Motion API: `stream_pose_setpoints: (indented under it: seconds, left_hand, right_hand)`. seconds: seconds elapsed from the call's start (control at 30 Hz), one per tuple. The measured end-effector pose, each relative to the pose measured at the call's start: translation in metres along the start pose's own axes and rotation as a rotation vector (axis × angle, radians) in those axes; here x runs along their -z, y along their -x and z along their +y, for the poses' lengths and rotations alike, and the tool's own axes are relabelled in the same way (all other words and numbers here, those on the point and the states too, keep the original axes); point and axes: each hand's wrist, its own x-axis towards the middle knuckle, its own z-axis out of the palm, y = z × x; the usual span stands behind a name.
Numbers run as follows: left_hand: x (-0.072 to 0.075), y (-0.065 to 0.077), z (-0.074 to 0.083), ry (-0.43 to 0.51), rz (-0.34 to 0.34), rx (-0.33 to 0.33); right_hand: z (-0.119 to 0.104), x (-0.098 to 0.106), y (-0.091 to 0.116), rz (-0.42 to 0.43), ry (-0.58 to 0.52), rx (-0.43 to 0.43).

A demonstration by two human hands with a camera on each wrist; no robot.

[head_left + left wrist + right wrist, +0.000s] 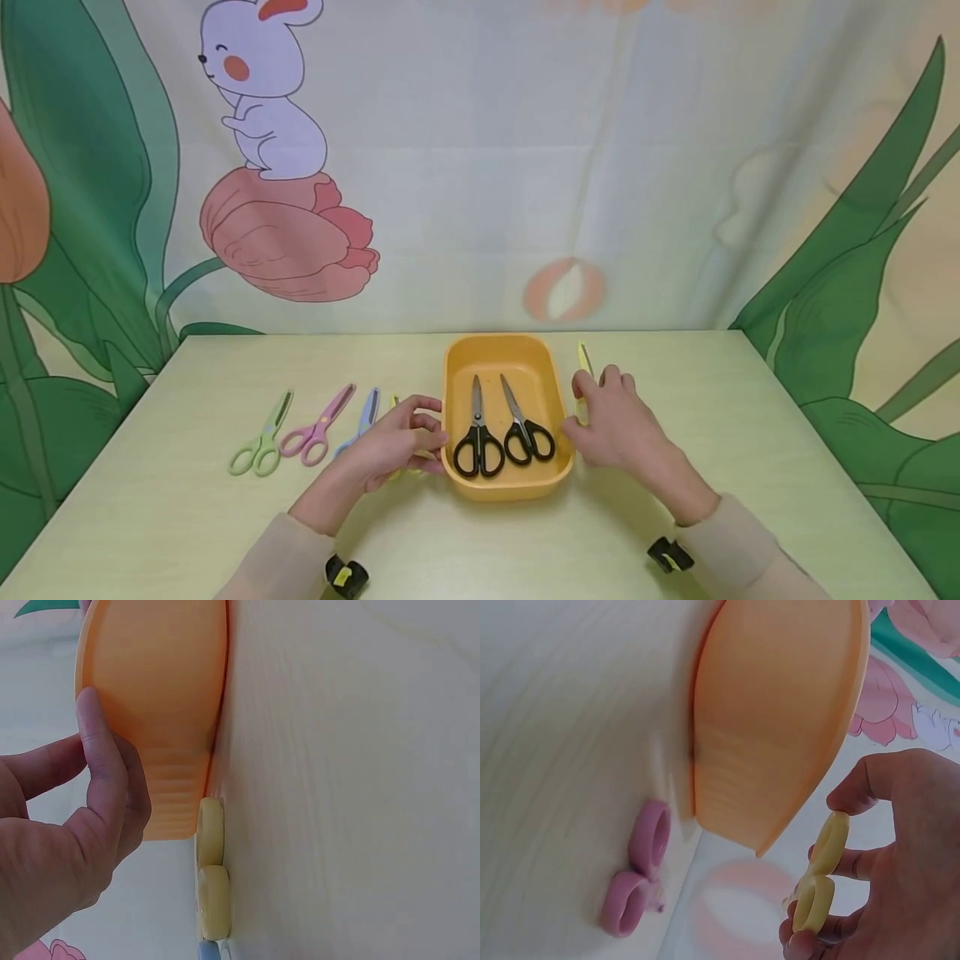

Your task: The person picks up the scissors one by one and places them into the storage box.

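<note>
My right hand (618,417) holds yellow scissors (821,866) by their finger loops, to the right of an orange tray (506,492). Their yellow blade (584,358) points away in the head view. The fingers of my left hand (393,446) touch the tray's left outer side. Two black-handled scissors, one left (478,450) and one right (529,442), lie inside the tray. Pink scissors (634,866) lie on the table near the tray in the right wrist view; the right hand hides them in the head view. Other yellow scissors (214,900) are partly hidden by my left hand.
Left of the tray lie blue scissors (369,412), partly covered, pink scissors (330,425) and green scissors (266,442). The light wooden table (487,550) meets a printed curtain (450,208) at its back edge.
</note>
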Motion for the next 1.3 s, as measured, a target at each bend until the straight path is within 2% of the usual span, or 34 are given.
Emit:
stream_pose_setpoints:
  seconds: [0.5, 0.7, 0.9, 1.3]
  left_hand:
    - [0.001, 0.000, 0.000, 0.006, 0.012, 0.006]
    - [0.000, -0.001, -0.001, 0.007, 0.013, 0.007]
    - [0.000, -0.001, -0.001, 0.006, -0.002, 0.006]
    - [-0.001, -0.001, 0.001, 0.009, 0.011, 0.013]
  right_hand:
    - [-0.037, -0.007, -0.003, -0.008, 0.011, 0.110]
    - [-0.051, -0.014, -0.008, -0.013, 0.071, 0.125]
    - [-0.059, -0.021, -0.011, -0.057, 0.152, 0.080]
    - [-0.066, -0.032, -0.019, -0.188, 0.094, 0.130]
